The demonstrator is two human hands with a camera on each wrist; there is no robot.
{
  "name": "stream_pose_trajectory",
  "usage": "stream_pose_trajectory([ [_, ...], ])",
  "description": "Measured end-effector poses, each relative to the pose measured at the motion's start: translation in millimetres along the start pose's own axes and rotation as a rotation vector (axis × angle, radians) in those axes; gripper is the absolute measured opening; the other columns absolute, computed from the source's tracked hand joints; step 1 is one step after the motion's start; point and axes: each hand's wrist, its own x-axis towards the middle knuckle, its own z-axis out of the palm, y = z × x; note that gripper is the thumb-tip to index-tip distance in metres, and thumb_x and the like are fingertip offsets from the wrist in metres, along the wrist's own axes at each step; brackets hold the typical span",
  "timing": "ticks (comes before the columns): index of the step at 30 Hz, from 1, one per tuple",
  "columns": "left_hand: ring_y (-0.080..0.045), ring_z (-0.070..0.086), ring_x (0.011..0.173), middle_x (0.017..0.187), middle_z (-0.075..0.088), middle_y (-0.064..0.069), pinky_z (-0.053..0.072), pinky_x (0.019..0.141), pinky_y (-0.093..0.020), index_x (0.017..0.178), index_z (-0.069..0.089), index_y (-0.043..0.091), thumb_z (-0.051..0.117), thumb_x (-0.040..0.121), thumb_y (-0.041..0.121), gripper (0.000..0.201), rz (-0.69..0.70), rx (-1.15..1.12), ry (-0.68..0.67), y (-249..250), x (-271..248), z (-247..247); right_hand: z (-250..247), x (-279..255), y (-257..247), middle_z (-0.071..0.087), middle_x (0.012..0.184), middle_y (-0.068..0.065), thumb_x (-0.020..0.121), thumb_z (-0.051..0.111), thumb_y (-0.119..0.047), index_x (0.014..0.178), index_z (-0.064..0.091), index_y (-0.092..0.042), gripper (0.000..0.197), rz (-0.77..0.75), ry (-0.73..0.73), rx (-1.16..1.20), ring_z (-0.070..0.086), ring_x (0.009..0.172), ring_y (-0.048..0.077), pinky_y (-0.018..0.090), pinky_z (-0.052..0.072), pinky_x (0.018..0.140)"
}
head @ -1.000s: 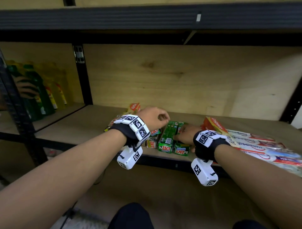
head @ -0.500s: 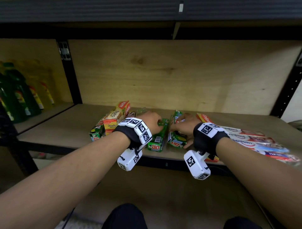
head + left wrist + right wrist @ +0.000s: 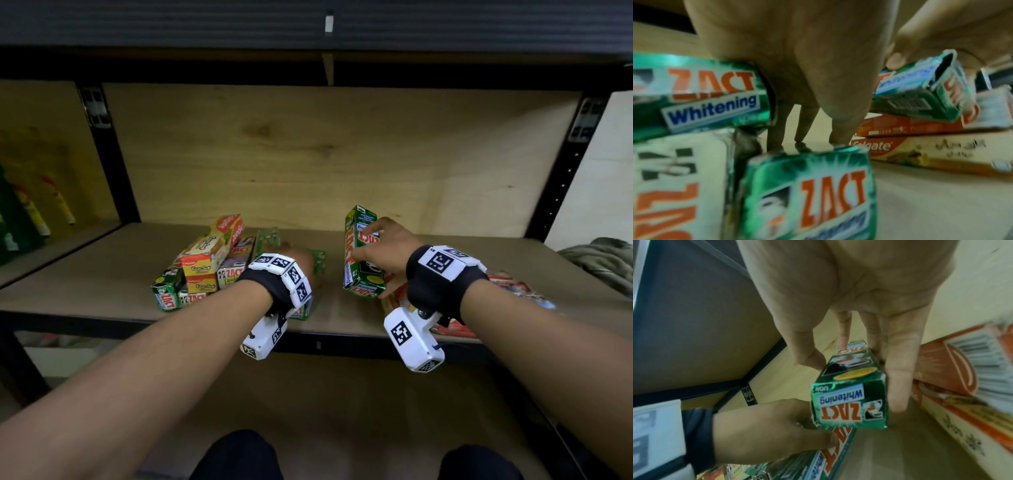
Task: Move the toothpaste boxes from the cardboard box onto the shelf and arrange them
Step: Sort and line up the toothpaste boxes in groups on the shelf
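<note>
Arranging is the step in hand, on the shelf (image 3: 102, 274). The right hand (image 3: 380, 250) grips a green box (image 3: 359, 253), thumb and fingers curled round its sides, lifted and tilted right of the pile (image 3: 205, 263). The left hand (image 3: 296, 258), fingers straight, seems to press a second box (image 3: 813, 191) flat against the pile. Next, the held box wants laying squarely alongside. Both are long, sharp-edged cartons of glossy thin card, probably easily dented.

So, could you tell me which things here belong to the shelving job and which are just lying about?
Job: tilted ZACT box in the right hand; flat ZACT box under the left hand; stacked toothpaste boxes, left; Colgate boxes, right; shelf.
Lying about: bottles in the next bay; crumpled cloth, far right.
</note>
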Motion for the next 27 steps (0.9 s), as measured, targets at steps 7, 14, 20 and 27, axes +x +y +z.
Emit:
stream_pose_trajectory([
  [7,-0.025,0.056,0.082,0.096,0.059,-0.007,0.043,0.07,-0.03,0.103,0.068,0.013,0.064,0.087,0.03,0.024,0.029,-0.414,0.041,-4,-2,-21,-9,-5,0,0.06,0.108,0.006,0.078,0.079,-0.023,0.116,0.049,-0.028,0.049,0.013,0.018,0.035,0.069,0.086,0.034,0.056,0.06,0.062],
  [14,-0.018,0.068,0.099,0.124,0.067,0.003,0.053,0.089,-0.026,0.131,0.063,0.026,0.074,0.078,0.04,0.056,-0.108,-0.908,0.249,-28,-17,-50,-3,-12,-16,0.06,0.109,0.006,0.077,0.079,-0.023,0.113,0.051,-0.028,0.046,-0.014,0.039,0.041,0.069,0.087,0.035,0.057,0.059,0.058],
  [20,-0.015,0.071,0.086,0.105,0.073,0.003,0.057,0.086,-0.029,0.124,0.067,0.025,0.079,0.075,0.036,0.051,-0.137,-1.106,0.365,-58,-28,-83,21,-14,-39,0.059,0.108,0.005,0.078,0.078,-0.019,0.114,0.053,-0.026,0.044,-0.059,0.025,0.078,0.068,0.086,0.031,0.058,0.058,0.055],
  [27,-0.016,0.067,0.081,0.106,0.069,0.002,0.057,0.077,-0.03,0.12,0.069,0.022,0.081,0.076,0.033,0.047,-0.231,-1.025,0.414,-122,-49,-125,57,-15,-72,0.063,0.108,0.007,0.078,0.078,-0.023,0.115,0.053,-0.028,0.045,-0.114,-0.063,0.028,0.071,0.08,0.032,0.056,0.059,0.056],
])
